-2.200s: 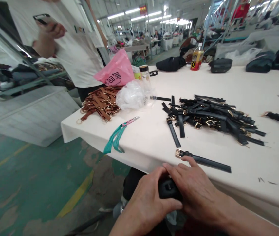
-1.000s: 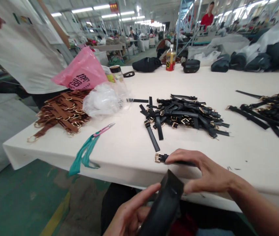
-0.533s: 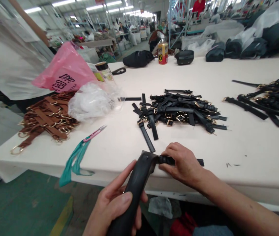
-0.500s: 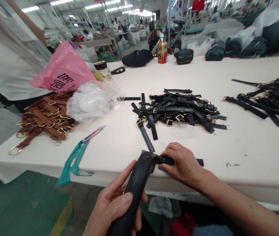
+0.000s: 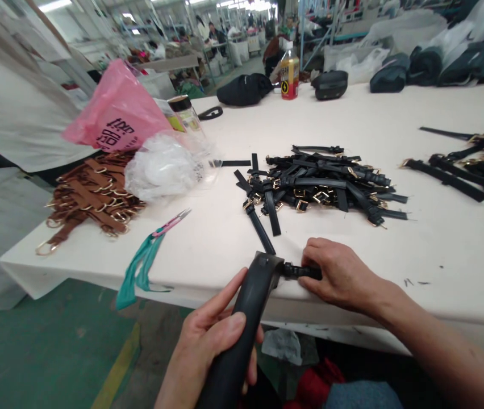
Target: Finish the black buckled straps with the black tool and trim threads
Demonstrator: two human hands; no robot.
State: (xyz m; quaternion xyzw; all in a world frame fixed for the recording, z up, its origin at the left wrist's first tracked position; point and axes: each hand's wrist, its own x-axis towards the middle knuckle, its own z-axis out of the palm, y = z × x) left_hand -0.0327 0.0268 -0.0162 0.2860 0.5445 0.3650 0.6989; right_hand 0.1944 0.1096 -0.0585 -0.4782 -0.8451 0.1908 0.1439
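Note:
My left hand [image 5: 212, 338] is wrapped around a long black handheld tool [image 5: 242, 312], thumb on top; its kind is unclear. The tool's blunt, wider head points away from me, over the table's front edge. My right hand [image 5: 344, 275] pinches a short black strap [image 5: 293, 270] between thumb and fingers. The strap's left end lies right against the tool's head, but whether they touch I cannot tell. My right fingers hide its other end. Just beyond the head lies another black buckle strap [image 5: 261, 230], part of a pile of black straps with gold buckles [image 5: 322, 184].
More black straps [image 5: 480, 165] lie at right. On the left are brown straps with metal rings [image 5: 92, 193], a clear plastic bag [image 5: 161, 170], a pink bag [image 5: 116, 108] and pink thread snips [image 5: 171, 223] with a teal ribbon. A drink bottle [image 5: 290, 76] stands behind.
The view has shifted slightly. My right hand has moved right, away from the tool's head, so more strap shows between them. The strap's tail no longer shows beyond my hand.

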